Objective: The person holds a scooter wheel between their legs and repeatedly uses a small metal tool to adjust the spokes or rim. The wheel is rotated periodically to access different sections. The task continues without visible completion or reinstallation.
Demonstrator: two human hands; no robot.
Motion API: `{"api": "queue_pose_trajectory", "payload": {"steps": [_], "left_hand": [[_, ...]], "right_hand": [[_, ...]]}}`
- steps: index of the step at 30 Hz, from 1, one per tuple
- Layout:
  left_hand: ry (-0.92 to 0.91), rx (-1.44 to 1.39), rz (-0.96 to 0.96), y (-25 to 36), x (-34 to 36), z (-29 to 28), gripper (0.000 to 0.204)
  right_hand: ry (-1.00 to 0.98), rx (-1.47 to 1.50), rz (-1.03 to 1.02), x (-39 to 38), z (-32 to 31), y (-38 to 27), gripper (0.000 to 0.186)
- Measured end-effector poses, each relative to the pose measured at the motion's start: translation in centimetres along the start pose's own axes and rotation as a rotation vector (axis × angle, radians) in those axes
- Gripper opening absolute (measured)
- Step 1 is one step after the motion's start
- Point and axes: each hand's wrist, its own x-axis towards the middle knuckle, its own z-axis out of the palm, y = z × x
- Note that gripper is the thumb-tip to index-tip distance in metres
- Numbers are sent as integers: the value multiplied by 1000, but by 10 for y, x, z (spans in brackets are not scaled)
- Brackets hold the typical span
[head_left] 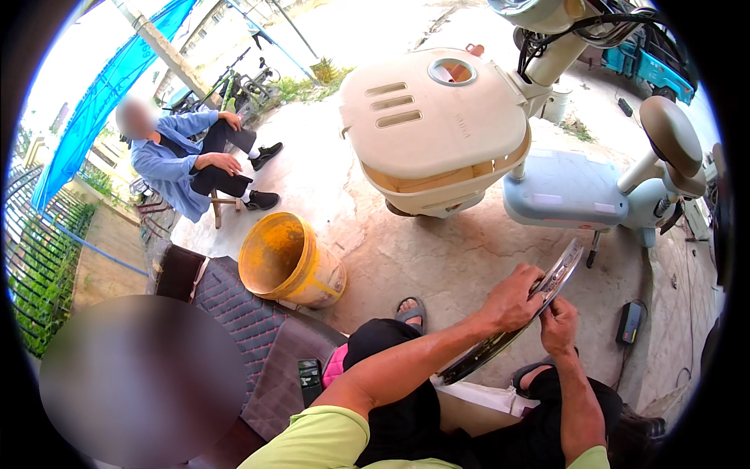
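A thin, shiny metal wheel rim (562, 270) is held tilted above my lap, seen nearly edge-on. My left hand (512, 298) is closed around its upper part, fingers curled over the edge. On the near right side, my right hand (559, 324) grips the same rim with thumb and fingers pressed together. The rim's lower end reaches down between my knees, partly behind my left forearm. Under it lies some white material (492, 397), whose kind I cannot make out.
An electric scooter with a cream front basket (437, 117) and grey-blue footboard (566, 187) stands ahead. A yellow bucket (312, 270) is left of my feet, beside a quilted sofa seat (234, 305) with a phone (310, 375). A black charger (628, 323) lies right. A person (187, 156) sits far left.
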Motion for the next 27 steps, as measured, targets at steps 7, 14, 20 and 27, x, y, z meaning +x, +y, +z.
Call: {"api": "queue_pose_trajectory", "payload": {"steps": [7,14,20,27], "left_hand": [[29,-36,35,-9,1,10,29],[-8,-6,40,-3,0,8,28],[-33,-33,33,0,-2,8,29],[-45,-36,-10,1,-2,4,30]], "right_hand": [[-22,-30,4,3,-2,5,15],[47,181,107,12,-11,29,15],[148,153,106,17,-16,38,13],[160,186,131,17,-10,33,15]]}}
